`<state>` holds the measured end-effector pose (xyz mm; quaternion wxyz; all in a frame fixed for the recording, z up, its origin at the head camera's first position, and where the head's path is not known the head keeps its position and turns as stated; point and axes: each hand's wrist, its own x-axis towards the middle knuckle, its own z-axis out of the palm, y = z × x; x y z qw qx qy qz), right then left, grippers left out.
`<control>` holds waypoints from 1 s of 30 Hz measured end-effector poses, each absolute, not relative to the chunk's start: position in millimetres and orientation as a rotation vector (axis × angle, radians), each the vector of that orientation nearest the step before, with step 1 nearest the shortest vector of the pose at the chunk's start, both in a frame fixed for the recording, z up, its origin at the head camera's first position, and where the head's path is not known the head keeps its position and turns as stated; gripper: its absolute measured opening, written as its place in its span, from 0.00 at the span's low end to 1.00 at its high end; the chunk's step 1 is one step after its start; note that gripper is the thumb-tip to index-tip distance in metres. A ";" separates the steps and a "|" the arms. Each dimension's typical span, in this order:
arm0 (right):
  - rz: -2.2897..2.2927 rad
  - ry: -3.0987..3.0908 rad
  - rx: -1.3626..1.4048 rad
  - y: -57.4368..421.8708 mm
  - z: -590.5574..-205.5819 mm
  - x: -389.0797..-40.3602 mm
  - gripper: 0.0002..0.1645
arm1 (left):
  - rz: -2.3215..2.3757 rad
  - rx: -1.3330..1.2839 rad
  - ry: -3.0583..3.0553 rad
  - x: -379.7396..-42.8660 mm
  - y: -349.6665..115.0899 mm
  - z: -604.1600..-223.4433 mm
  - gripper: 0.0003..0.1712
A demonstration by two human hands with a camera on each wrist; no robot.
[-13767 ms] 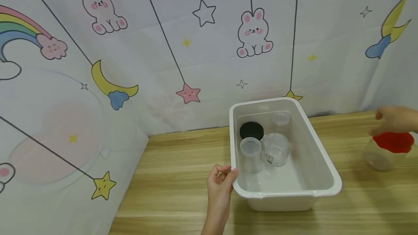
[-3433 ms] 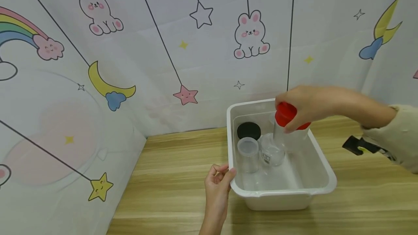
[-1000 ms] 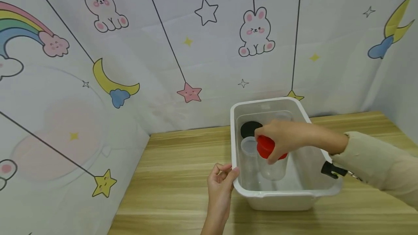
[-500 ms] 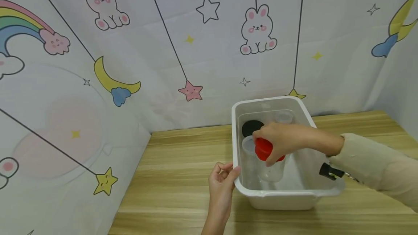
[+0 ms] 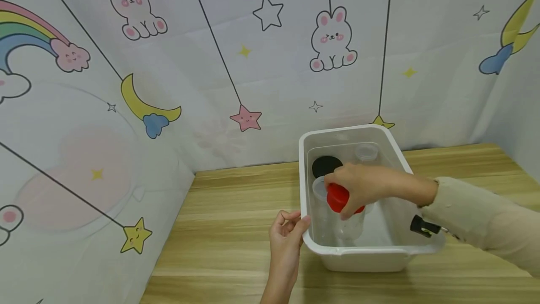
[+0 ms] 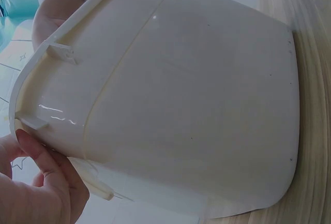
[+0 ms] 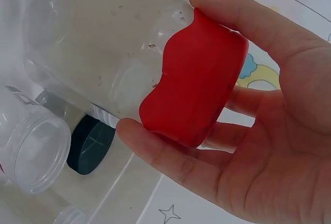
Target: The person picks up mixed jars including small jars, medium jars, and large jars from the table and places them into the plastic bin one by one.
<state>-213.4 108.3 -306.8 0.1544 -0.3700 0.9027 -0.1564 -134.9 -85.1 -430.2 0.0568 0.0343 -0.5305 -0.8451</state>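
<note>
My left hand (image 5: 286,238) pinches the left rim of a white plastic basin (image 5: 371,250), thumb over the edge. Inside the basin, my right hand (image 5: 364,184) grips a clear jar by its wavy-edged red lid (image 5: 337,198). In the right wrist view, thumb and fingers curl round that lid, and the jar's clear body (image 7: 108,48) points away from the palm. Next to the jar stands a clear cup (image 5: 319,188), partly hidden. A black-lidded container (image 5: 326,166) and a small clear container (image 5: 366,152) are farther back. Whether the jar touches the basin floor, I cannot tell.
The basin stands on a wood-grain table (image 5: 236,210). A cartoon-printed cloth (image 5: 270,69) hangs behind and to the left. A black clip (image 5: 425,226) hangs by the right sleeve (image 5: 472,215), above the basin's right rim. The left wrist view shows the basin's outer wall (image 6: 196,94).
From the table on the right, the red-lidded jar was taken by my right hand and brought into the basin. Lately it shifts slightly left. My left hand keeps hold of the rim.
</note>
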 end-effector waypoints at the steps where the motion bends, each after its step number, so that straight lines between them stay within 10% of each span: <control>1: -0.451 2.581 -1.059 107.9 -307.7 -213.5 0.34 | -2.563 0.106 -1.611 -134.9 -85.2 -430.0 0.09; 30: -0.448 2.566 -1.088 92.0 -334.0 -212.1 0.30 | -2.575 0.097 -1.596 -134.3 -85.7 -430.6 0.10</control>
